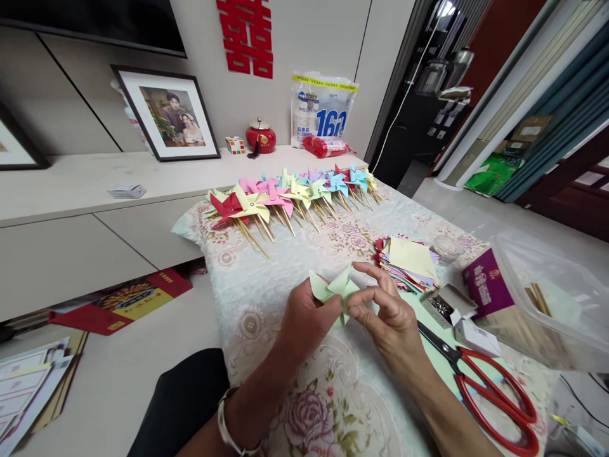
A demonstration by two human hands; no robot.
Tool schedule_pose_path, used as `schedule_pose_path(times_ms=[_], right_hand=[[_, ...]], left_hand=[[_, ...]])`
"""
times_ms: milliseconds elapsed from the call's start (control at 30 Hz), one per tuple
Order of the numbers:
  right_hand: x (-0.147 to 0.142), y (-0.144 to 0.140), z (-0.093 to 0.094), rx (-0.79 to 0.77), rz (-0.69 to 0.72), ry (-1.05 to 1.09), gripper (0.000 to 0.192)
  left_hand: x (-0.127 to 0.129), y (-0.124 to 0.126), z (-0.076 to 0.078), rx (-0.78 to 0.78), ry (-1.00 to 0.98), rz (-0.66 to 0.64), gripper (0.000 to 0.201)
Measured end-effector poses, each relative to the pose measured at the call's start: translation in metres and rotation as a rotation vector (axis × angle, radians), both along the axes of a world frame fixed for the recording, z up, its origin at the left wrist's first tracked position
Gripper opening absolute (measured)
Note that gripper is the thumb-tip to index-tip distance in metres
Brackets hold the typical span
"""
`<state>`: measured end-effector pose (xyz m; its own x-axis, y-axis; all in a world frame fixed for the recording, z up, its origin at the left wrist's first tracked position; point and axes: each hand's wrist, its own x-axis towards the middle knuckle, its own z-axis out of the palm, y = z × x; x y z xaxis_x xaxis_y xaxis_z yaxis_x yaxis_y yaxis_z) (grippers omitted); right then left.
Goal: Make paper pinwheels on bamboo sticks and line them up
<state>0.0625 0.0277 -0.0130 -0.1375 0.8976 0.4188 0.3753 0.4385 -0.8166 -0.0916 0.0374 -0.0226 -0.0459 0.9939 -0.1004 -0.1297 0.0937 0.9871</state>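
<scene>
A pale green paper pinwheel [333, 291], partly folded, is held between my two hands above the flowered tablecloth. My left hand [307, 317] grips it from the left, with the thumb pressed over its middle. My right hand [387, 311] pinches its right edge between thumb and index finger, the other fingers bent behind. No stick shows on this piece. Just right of my right hand lie a stack of coloured paper squares [406, 260], a small open box of metal fasteners [442, 306] and scissors with red handles [495, 387].
Several finished pinwheels [285, 193] on wooden sticks lie along the table's far side. A clear plastic bin [561, 298] holding sticks stands at the right edge. Behind, a white cabinet [176, 174] carries a framed photo [166, 114], a red pot [261, 137] and a bag of cups [321, 111].
</scene>
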Motion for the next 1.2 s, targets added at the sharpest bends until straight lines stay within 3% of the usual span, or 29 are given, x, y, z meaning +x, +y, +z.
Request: schedule_pose_path(times_ms=[267,633,1200], right_hand=[[-0.0012,0.0018,-0.0046,-0.152,-0.008,0.103,0.006],[-0.0001,0.0,-0.004,-0.083,-0.04,0.01,0.006],[-0.0011,0.0009,-0.0015,-0.206,-0.009,0.093,0.012]], left_hand=[[0.0037,-0.0035,0.0087,0.035,0.001,0.012,0.013],[0.0033,-0.0037,0.0062,0.011,0.011,0.036,0.014],[0.0036,-0.0039,0.0042,0.038,0.063,0.032,0.013]])
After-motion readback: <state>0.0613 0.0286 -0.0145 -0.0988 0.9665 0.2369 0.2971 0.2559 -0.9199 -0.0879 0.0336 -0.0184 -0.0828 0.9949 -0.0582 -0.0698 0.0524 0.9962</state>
